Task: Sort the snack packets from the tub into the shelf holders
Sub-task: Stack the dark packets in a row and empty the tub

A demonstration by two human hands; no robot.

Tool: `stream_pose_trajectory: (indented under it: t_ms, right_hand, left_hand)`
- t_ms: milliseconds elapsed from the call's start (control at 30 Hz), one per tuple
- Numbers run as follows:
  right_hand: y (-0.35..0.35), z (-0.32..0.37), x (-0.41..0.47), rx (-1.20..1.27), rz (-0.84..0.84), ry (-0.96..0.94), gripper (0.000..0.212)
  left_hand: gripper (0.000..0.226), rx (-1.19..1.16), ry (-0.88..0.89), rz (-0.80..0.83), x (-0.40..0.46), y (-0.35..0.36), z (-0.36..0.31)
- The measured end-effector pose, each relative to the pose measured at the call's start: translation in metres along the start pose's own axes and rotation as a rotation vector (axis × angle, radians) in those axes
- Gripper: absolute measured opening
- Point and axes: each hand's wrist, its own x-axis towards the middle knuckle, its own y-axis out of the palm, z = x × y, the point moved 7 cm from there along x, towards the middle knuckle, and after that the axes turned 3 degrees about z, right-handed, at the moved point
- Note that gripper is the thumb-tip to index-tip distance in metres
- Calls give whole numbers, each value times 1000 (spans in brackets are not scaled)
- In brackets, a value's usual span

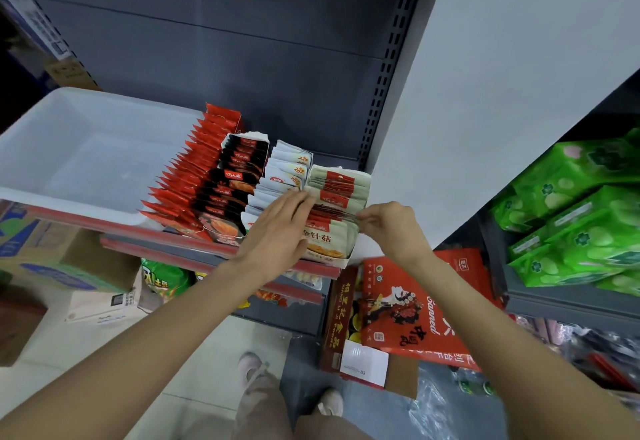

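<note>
We see a clear plastic tub (69, 155) at the shelf's (214, 249) left end, four packet rows beside it. Rightmost, cream enoki packets (332, 231) reading "金针菇" fill a holder at the front edge. Our left hand (277, 228) lies flat-fingered on them; our right hand (388, 224) pinches their edges.

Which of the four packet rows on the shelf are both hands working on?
The rightmost row, pale green packets with red bands. The left hand and right hand touch it from either side.
</note>
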Motion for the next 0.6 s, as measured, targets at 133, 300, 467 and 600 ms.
stream_pose_trajectory:
  t_ms: [133,300,467,600]
  right_hand:
    - [5,6,1,8,-85,-47,22]
    - [10,-6,-1,-30,-57,-17,23]
    - [15,-17,-7,4,67,117,15]
    - [20,-6,-8,53,43,59,9]
  left_hand:
    - [79,11,33,98,1,4,0]
    - [78,10,15,124,6,4,-2]
    - [75,-33,2,112,5,2,-3]
    - [79,-74,8,129,4,4,-3]
